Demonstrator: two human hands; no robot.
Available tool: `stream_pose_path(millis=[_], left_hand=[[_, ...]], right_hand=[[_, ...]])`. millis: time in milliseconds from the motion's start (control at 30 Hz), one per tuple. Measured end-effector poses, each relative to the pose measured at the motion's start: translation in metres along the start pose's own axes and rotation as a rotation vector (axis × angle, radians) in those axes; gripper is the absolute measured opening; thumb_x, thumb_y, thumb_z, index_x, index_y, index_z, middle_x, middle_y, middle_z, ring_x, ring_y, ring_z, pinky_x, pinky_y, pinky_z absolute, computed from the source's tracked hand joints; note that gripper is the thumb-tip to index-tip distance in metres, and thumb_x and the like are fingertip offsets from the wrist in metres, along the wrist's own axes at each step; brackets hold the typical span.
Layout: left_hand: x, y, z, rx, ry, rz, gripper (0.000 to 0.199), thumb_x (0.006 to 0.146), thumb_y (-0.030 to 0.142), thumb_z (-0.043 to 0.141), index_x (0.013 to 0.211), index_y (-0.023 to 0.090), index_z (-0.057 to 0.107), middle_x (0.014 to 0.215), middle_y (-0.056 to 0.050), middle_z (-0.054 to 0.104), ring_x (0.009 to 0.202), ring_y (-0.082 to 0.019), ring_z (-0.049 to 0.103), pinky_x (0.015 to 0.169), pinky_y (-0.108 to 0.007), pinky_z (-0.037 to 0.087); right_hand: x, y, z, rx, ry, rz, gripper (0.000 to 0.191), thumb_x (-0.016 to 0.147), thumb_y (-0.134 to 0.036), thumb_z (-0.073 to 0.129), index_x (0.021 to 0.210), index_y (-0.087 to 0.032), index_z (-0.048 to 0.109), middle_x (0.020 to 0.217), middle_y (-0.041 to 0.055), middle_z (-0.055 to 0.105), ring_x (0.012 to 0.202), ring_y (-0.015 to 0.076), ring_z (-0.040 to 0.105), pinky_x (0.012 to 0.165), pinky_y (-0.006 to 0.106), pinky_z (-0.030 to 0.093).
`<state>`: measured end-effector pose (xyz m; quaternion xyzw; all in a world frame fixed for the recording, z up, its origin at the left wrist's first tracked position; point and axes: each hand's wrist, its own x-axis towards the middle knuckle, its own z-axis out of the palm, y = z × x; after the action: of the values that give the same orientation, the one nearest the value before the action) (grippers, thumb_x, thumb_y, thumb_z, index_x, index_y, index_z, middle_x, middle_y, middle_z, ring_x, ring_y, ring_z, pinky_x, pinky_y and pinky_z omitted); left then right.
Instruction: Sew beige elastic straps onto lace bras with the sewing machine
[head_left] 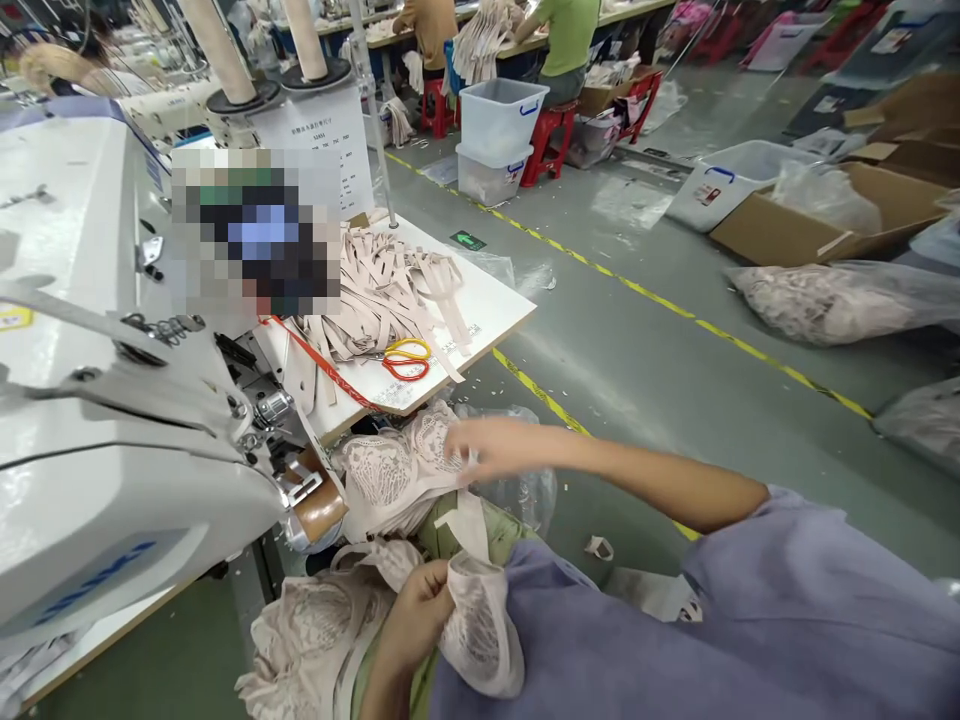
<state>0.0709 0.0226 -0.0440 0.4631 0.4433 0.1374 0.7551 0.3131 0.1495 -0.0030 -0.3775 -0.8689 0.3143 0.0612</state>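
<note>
My left hand (420, 612) is low in the view, its fingers closed on the edge of a beige lace bra, beside a cup (480, 625) that hangs against the purple shirt. Higher up, my right hand (491, 448) reaches in from the right and is smeared by motion. It is over or against the lace cup of another bra part (379, 470) draped across my lap; whether it grips the fabric I cannot tell. More beige lace bras (300, 630) are heaped to the left of my left hand.
A white sewing machine (135, 480) fills the left side. On the white table (495, 300) lie beige straps (375, 290) and red-and-yellow scissors (407, 360). Plastic bins (499, 120), a cardboard box (817, 215) and bagged fabric (832, 300) stand across the aisle. Other people sit at tables behind.
</note>
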Motion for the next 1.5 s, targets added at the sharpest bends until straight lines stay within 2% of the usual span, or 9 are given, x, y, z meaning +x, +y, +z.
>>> stream_pose_path(millis=[133,267,500,600,767,1000,1267,1433,1500], left_hand=[[-0.013,-0.004,0.002,-0.260,0.172,-0.004,0.046,0.077,0.062,0.070,0.077,0.016,0.063,0.064,0.003,0.052,0.060,-0.010,0.043,0.061,-0.022,0.036],[-0.023,0.000,-0.003,-0.255,0.255,-0.022,0.046,0.082,0.061,0.064,0.081,0.016,0.063,0.062,0.003,0.050,0.060,-0.012,0.043,0.060,-0.024,0.036],[-0.052,0.006,-0.030,-0.043,0.482,0.100,0.051,0.084,0.065,0.058,0.066,0.018,0.048,0.060,0.005,0.036,0.059,-0.010,0.033,0.057,-0.023,0.029],[-0.065,0.011,-0.039,-0.017,0.595,0.118,0.051,0.084,0.060,0.060,0.062,0.019,0.041,0.061,0.005,0.031,0.060,-0.010,0.030,0.056,-0.024,0.025],[-0.078,0.024,-0.044,0.257,0.612,0.167,0.047,0.092,0.052,0.051,0.061,0.020,0.037,0.059,0.004,0.031,0.057,-0.010,0.031,0.054,-0.025,0.024],[-0.085,0.031,-0.044,0.397,0.544,0.188,0.044,0.095,0.047,0.046,0.062,0.020,0.036,0.058,0.005,0.030,0.054,-0.009,0.030,0.052,-0.024,0.023],[-0.090,0.031,-0.047,0.401,0.498,0.241,0.037,0.096,0.038,0.049,0.065,0.017,0.053,0.061,0.003,0.043,0.057,-0.011,0.041,0.055,-0.023,0.033],[-0.080,0.025,-0.030,0.319,0.579,0.445,0.018,0.092,0.035,0.059,0.089,0.018,0.066,0.117,-0.012,0.061,0.113,-0.025,0.057,0.095,-0.036,0.047],[-0.073,0.018,-0.017,0.194,0.631,0.437,0.022,0.094,0.038,0.055,0.100,0.019,0.063,0.111,-0.011,0.064,0.106,-0.023,0.061,0.090,-0.035,0.050]], right_hand=[[0.036,0.050,-0.030,-0.364,0.338,0.478,0.048,0.087,-0.049,0.065,0.113,-0.009,0.060,0.114,0.0203,0.063,0.102,0.0305,0.061,0.078,0.033,0.045],[0.052,0.066,-0.050,-0.351,0.269,0.494,0.017,0.091,-0.026,0.057,0.096,-0.012,0.065,0.103,0.0180,0.069,0.096,0.0277,0.064,0.078,0.031,0.043],[0.024,0.070,-0.050,0.021,0.214,0.573,0.026,0.085,-0.023,0.057,0.108,-0.011,0.061,0.078,0.0076,0.069,0.070,0.0177,0.063,0.066,0.027,0.047],[0.013,0.049,-0.021,0.828,0.145,0.532,0.026,0.077,-0.037,0.067,0.092,-0.017,0.063,0.056,-0.0039,0.051,0.047,0.0090,0.044,0.046,0.020,0.037],[0.002,-0.034,0.039,1.297,-0.073,0.314,0.032,0.072,-0.045,0.076,0.081,-0.017,0.066,0.061,-0.0034,0.054,0.045,0.0061,0.043,0.044,0.021,0.040],[0.031,-0.100,0.054,1.007,-0.008,-0.057,0.020,0.089,-0.036,0.067,0.096,-0.019,0.074,0.127,0.0082,0.060,0.116,0.0194,0.060,0.099,0.033,0.048],[0.043,-0.118,0.060,0.889,0.069,-0.154,0.013,0.090,-0.026,0.064,0.094,-0.019,0.075,0.094,0.0034,0.074,0.090,0.0156,0.067,0.082,0.026,0.051],[0.043,-0.121,0.065,1.157,-0.003,0.007,0.017,0.089,-0.032,0.066,0.093,-0.017,0.073,0.075,0.0014,0.072,0.069,0.0134,0.067,0.066,0.024,0.053],[0.045,-0.120,0.064,1.231,-0.014,0.044,0.019,0.089,-0.034,0.067,0.093,-0.017,0.072,0.074,0.0014,0.072,0.071,0.0137,0.068,0.068,0.025,0.054]])
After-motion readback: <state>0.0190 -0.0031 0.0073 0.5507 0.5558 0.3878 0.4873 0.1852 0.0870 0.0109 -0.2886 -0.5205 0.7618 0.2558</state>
